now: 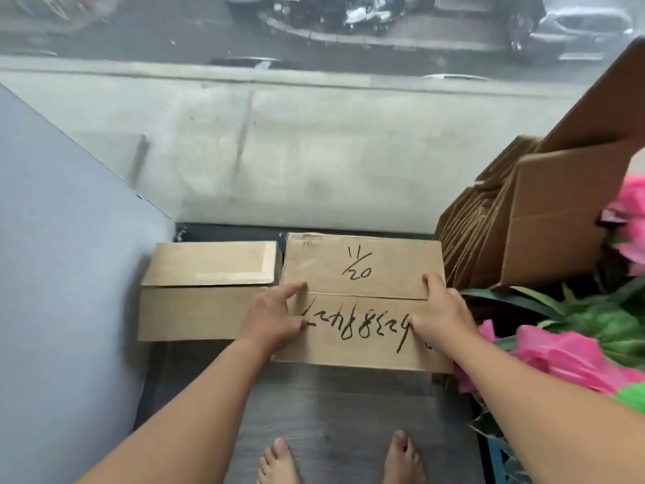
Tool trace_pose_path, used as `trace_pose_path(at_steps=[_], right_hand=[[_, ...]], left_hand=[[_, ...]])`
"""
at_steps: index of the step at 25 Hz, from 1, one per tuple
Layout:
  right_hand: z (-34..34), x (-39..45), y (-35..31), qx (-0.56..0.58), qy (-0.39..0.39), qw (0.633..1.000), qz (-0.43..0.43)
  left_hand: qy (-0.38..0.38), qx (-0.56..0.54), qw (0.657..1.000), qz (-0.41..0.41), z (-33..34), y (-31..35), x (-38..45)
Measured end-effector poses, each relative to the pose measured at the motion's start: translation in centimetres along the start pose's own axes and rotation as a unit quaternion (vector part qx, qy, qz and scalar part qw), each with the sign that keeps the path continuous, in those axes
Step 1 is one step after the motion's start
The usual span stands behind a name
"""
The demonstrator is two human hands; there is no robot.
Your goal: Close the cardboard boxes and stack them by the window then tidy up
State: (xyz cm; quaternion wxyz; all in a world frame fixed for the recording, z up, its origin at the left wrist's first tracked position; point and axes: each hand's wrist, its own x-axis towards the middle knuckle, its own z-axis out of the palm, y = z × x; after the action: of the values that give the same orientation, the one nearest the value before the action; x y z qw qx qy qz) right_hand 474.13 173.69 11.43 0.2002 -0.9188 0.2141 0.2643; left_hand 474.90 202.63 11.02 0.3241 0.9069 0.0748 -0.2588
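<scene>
A closed cardboard box [363,270] with black handwriting on its top flaps stands by the window [314,151], higher than the box beside it. My left hand [275,316] lies on the box's left edge, index finger stretched along the flap seam. My right hand [443,316] grips the right edge, fingers curled over the side. A lower cardboard box [206,291] sits to the left against the grey wall [62,239]; its far flap lies slightly raised.
Flattened cartons and an open cardboard box [544,218] lean at the right by the glass. Pink artificial flowers [572,354] with green leaves crowd the right side. My bare feet [342,459] stand on the dark wood floor [331,406].
</scene>
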Motion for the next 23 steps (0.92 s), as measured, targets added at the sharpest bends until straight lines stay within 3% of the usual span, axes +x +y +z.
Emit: trace_pose_path(at_steps=[5,12,16,19,23], right_hand=[[6.5,6.9,2.5,-0.003,0.005,1.000,0.015],[12.1,11.4,1.2,0.006,0.019,1.000,0.004],[13.1,12.1,1.5,0.008,0.046,0.999,0.004],[12.7,11.9,1.6,-0.014,0.026,0.999,-0.012],[10.4,10.8,0.2,-0.029,0.017,0.999,-0.013]], left_hand=[[-0.020,-0.009,1.000,-0.019,7.0,-4.5,6.6],[-0.013,-0.020,0.998,-0.052,9.1,-7.6,10.8],[-0.010,-0.023,0.999,-0.039,9.3,-7.9,11.2],[-0.019,-0.018,0.999,-0.047,9.1,-7.4,11.1],[-0.046,0.072,0.994,-0.063,7.4,-4.9,9.9]])
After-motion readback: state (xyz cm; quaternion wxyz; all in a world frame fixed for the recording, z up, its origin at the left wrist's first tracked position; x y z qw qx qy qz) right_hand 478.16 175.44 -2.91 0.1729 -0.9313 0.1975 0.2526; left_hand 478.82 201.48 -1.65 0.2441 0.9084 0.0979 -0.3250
